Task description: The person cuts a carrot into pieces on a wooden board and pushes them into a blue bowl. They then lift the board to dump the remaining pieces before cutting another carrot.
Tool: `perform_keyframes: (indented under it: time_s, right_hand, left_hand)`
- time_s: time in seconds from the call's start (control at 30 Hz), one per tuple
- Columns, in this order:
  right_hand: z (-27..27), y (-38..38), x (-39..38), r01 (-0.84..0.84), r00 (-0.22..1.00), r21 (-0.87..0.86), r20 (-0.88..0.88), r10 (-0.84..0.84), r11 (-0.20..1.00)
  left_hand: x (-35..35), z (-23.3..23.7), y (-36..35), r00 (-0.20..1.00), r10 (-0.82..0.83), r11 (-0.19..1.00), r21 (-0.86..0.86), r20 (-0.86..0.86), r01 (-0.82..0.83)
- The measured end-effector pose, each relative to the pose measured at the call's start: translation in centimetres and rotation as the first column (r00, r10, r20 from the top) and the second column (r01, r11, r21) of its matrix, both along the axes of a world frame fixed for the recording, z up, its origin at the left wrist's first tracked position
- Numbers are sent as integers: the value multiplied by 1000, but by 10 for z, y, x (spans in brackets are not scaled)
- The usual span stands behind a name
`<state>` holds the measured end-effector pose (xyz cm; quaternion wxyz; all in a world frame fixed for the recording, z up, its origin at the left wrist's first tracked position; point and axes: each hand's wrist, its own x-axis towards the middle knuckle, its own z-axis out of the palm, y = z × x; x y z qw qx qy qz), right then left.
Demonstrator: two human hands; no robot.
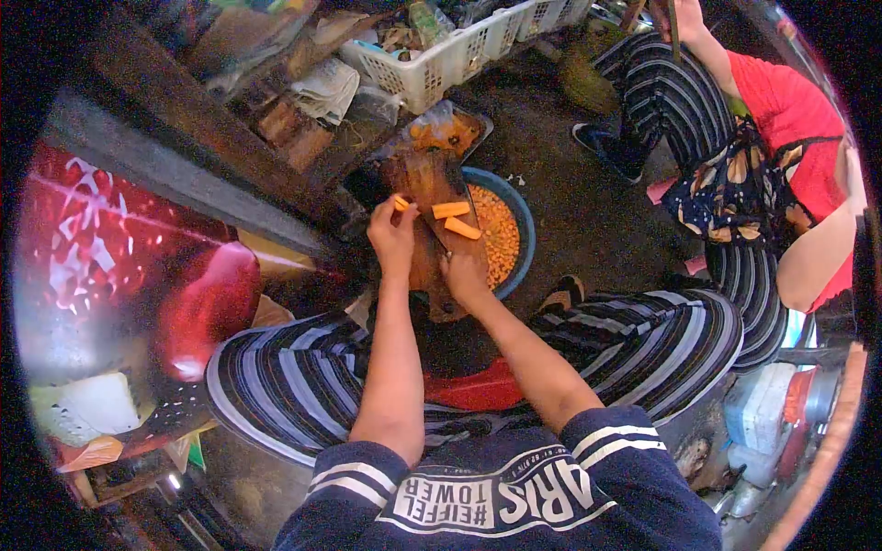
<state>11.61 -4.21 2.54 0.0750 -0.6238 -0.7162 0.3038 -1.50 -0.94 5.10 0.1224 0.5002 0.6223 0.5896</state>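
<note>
My left hand [392, 241] pinches a small piece of orange carrot [401, 203] above the left side of a wooden cutting board [425, 266]. My right hand [466, 276] is closed at the board's right side around what looks like a knife [443, 242]; only a thin dark part of it shows, and its handle is hidden. Two carrot sticks, an upper one [451, 209] and a lower one [463, 228], lie on the board beyond my right hand. Beside the board, a blue basin [527, 241] holds many diced carrot pieces [496, 234].
Another person in a red top [781, 101] and striped trousers sits at the right. A white plastic crate [441, 73] stands at the back. Dark wooden beams [184, 119] run along the left, near a red patterned surface [87, 220]. Containers [758, 413] stand at lower right.
</note>
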Motion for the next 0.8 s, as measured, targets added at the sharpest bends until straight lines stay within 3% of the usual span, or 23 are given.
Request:
perform_keyframes:
  time_s: [0.03,0.07,0.1,0.13,0.17,0.2,0.23,0.27,0.33,0.37,0.43,0.47,0.53,0.63,0.67,0.73,0.77,0.8]
  right_hand:
    - [7,1,3,7,996,-112,-89,-17,994]
    - [3,3,4,12,995,-111,-93,-23,994]
    - [0,4,7,39,980,238,-201,10,970]
    - [-5,4,10,98,955,552,-285,77,828]
    - [-9,5,15,101,956,550,-285,73,829]
    - [2,9,21,120,961,333,-274,-26,935]
    - [13,13,27,146,963,96,-240,-119,985]
    - [24,15,33,150,963,94,-239,-124,984]
    - [38,25,44,228,932,102,-311,-186,968]
    - [16,33,48,290,903,151,-371,-218,945]
    - [32,39,58,294,919,210,-332,-215,933]
    - [44,41,63,289,934,271,-292,-208,918]
    - [50,41,68,306,896,215,-394,-205,927]
    - [44,45,71,325,916,219,-316,-249,920]
    - [41,45,72,339,902,195,-344,-259,921]
    - [41,43,75,360,885,159,-372,-282,919]
    - [41,44,77,345,889,140,-365,-275,928]
    - [41,46,77,327,894,124,-361,-265,937]
  left_hand:
    - [-13,-8,3,996,-12,979,-203,-89,-6]
    - [-22,-17,6,984,-42,918,-396,-175,-31]
    - [-25,-12,6,994,-110,744,-662,13,91]
    - [-21,-16,5,993,-115,742,-664,13,95]
    - [-13,-18,5,969,-183,661,-750,-168,-5]
    - [-5,-22,6,905,-267,582,-804,-332,-123]
    - [2,-19,9,927,-302,440,-895,-221,-70]
    - [7,-30,9,926,-306,439,-896,-220,-68]
    - [17,-45,10,881,-165,857,-507,-443,-95]
    - [18,-52,14,880,-168,857,-507,-443,-92]
    - [33,-1,16,706,-382,796,-600,-597,-77]
    - [35,-7,24,704,-389,794,-604,-595,-72]
    - [36,-33,45,671,-478,804,-590,-567,75]
    - [29,-53,62,612,-547,810,-545,-571,216]
    - [25,-57,67,608,-552,808,-546,-570,221]
    - [18,-51,70,669,-674,675,-629,-314,385]
    - [13,-69,71,698,-603,786,-441,-387,434]
    - [16,-58,69,694,-606,783,-446,-387,435]
